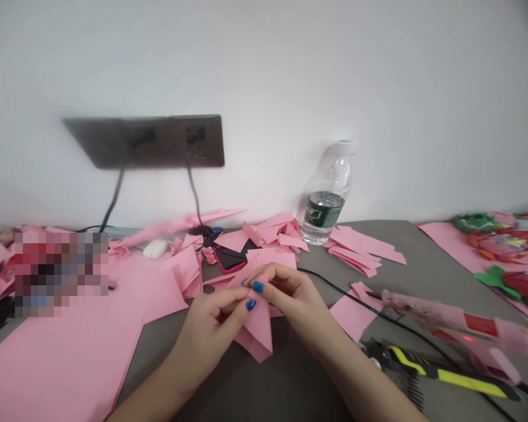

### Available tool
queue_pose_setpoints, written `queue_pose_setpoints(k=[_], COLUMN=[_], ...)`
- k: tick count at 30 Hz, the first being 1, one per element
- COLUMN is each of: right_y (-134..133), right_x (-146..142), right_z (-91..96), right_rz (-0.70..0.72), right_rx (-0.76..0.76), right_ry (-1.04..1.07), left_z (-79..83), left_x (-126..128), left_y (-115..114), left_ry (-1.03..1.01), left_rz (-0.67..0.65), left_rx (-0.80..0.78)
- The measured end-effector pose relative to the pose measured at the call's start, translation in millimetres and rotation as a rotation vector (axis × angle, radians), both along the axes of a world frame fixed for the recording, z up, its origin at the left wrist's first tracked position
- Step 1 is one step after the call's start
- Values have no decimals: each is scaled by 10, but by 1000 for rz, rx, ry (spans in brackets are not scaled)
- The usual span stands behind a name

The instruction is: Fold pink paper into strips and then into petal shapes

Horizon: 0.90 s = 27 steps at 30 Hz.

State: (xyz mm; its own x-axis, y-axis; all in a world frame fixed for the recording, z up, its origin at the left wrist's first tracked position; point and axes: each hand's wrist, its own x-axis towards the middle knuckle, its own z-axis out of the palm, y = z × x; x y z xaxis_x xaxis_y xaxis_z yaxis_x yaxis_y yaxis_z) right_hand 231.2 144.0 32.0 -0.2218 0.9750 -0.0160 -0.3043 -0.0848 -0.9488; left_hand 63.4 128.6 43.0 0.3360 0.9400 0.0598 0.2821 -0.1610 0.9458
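Note:
Both hands meet over the grey table (290, 375) and pinch one folded pink paper piece (259, 334). My left hand (215, 325) grips its upper left part, thumb on top. My right hand (290, 296) closes on its top edge, fingers curled. The paper's pointed lower end hangs just above the table. Blue polish shows on the nails.
Pink paper sheets (70, 351) and folded pieces (361, 249) cover the table. A phone (231, 258) lies behind the hands, a water bottle (328, 196) stands by the wall. A glue gun (457, 328), a yellow-handled tool (440, 372) and cables lie at right; paper flowers (506, 252) far right.

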Motion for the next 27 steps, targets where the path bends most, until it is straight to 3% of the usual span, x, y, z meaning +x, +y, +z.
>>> queue_pose_setpoints(k=[5,17,27], right_y=[8,-1,-38], right_x=[36,12,-47], right_z=[13,17,36], right_rz=[10,-43,-55], right_rx=[-61,107,167], right_ry=[55,43,-20], left_z=[17,1,2], left_x=[-5,28,16], left_y=[-15,25,-31], left_ry=[-43,-164,-169], left_rz=[-13,-26,-11], left_rx=[-52,-159,-71])
